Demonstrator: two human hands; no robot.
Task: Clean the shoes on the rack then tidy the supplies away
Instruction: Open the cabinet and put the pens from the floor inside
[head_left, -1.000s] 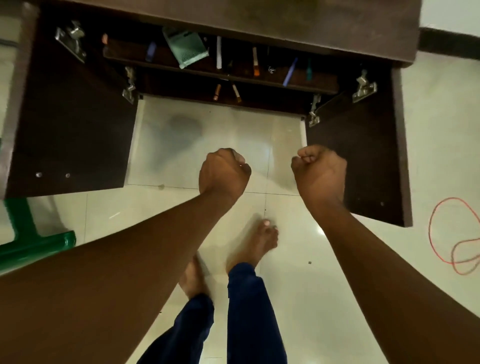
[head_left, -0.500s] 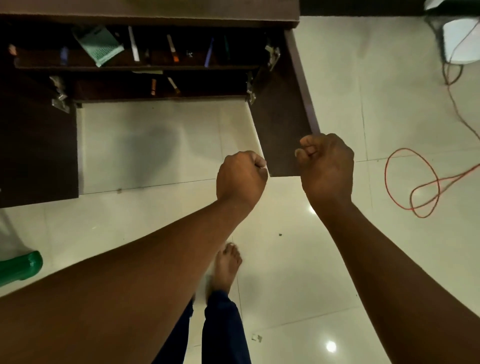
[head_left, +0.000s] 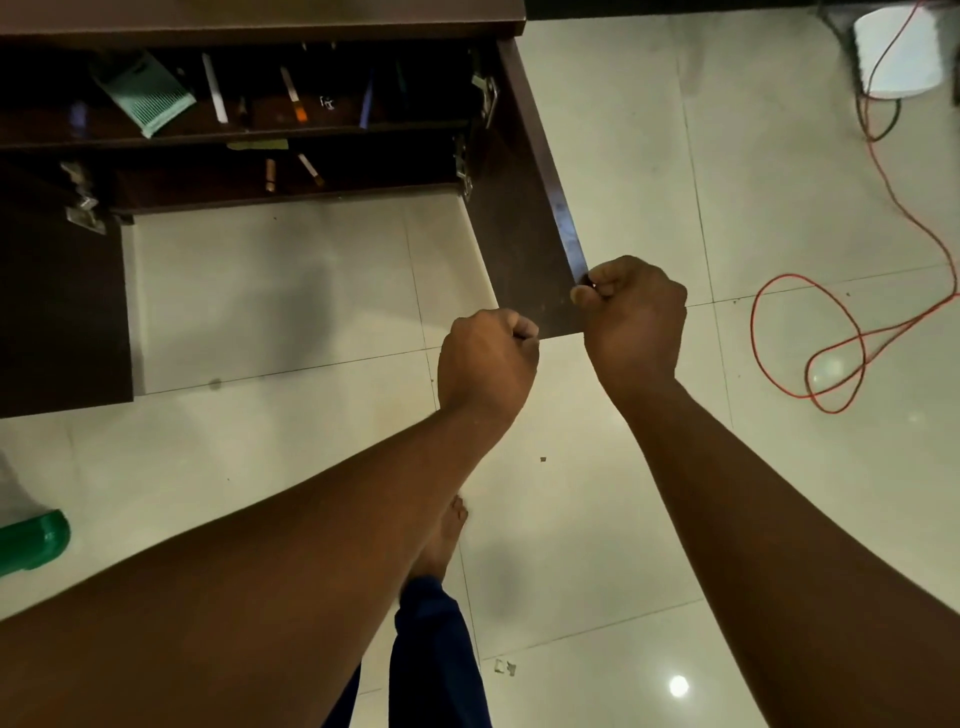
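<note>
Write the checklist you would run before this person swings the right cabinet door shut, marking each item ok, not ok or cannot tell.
1. Right hand at the right door corner: ok; whether it grips the door, cannot tell.
2. Left hand free of objects: cannot tell, fingers curled.
3. Supplies on the shelves sit inside the cabinet: ok.
4. Floor in the door's swing path bare: ok.
5. Red cable outside the swing path: ok.
6. Left door closed: not ok, open.
</note>
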